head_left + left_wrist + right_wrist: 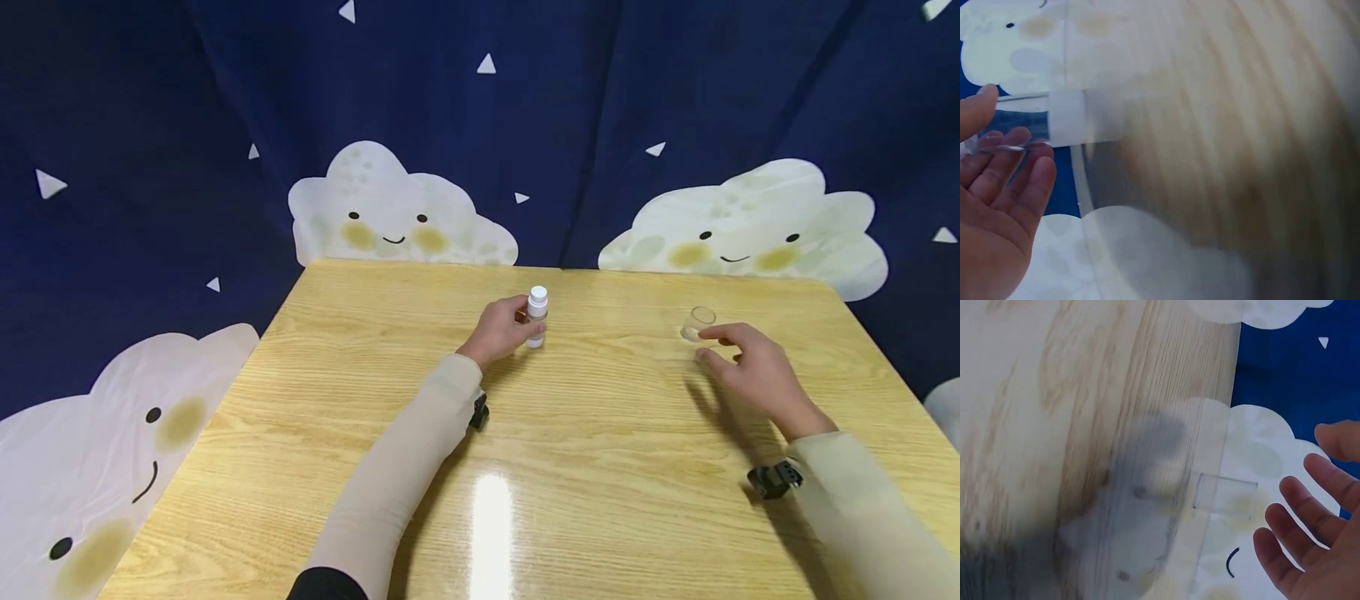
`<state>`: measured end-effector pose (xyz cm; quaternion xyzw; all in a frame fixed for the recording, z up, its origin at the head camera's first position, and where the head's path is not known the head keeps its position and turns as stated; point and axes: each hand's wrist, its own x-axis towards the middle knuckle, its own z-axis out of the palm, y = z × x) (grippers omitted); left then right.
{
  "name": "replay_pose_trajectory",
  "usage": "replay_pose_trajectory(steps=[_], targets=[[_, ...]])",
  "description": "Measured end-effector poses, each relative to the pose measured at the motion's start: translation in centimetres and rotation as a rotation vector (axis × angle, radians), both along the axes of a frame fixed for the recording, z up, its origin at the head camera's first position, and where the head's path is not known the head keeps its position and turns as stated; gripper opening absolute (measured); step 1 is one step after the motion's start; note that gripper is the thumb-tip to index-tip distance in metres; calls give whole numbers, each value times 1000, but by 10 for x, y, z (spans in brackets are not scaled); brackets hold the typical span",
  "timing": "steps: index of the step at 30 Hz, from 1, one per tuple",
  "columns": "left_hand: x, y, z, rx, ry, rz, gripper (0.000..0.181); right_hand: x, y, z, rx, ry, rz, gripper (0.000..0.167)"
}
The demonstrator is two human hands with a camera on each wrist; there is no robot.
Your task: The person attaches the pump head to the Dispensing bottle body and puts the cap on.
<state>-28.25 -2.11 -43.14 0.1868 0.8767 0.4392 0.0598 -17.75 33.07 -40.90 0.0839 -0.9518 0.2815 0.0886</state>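
A small clear bottle (536, 312) with a white cap stands upright on the wooden table, near its far side. My left hand (500, 329) holds it, thumb across the front and fingers behind. In the left wrist view, the bottle (1066, 117) shows between thumb and curled fingers of the left hand (997, 225). To the right is a small clear cup (702, 316) on the table. My right hand (757, 371) is beside it, fingers loosely bent and thumb apart. A gap shows between the cup (1225, 495) and the right hand (1316, 531) in the right wrist view.
The wooden table (600, 417) reaches back to a dark blue curtain (562, 108) printed with white clouds and triangles. A bright light reflection lies on the table's near part. Small black devices sit on both wrists.
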Motion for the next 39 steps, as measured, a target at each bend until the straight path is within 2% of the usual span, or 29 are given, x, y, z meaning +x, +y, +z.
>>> replay_pose_trajectory(steps=[7, 10, 13, 17, 22, 26, 32, 35, 39], targets=[[-3, -4, -1, -3, -14, -16, 34, -5, 9, 8, -50, -8, -110, 43], [-4, -5, 0, -14, -22, -19, 35, -11, 11, 9, -69, 6, -141, 45], [-4, -6, 0, -21, -33, -24, 35, -19, 13, 6, -81, -22, -175, 52], [-4, -6, -1, -26, -36, -13, 34, -35, 18, -1, -95, -131, -154, 68], [-6, -6, -1, -39, -12, -24, 33, -52, 23, -7, -48, -240, -113, 81], [-8, -5, 0, -53, 19, -51, 31, -58, 26, -9, 2, -306, -107, 88], [-9, -5, 1, -60, 16, -44, 31, -64, 28, -9, 21, -446, -107, 98], [-9, -6, 0, -52, 3, -33, 31, -67, 26, -11, -4, -464, -117, 99], [-8, -4, -3, -39, -36, -28, 33, -68, 22, -17, -49, -447, -123, 96]])
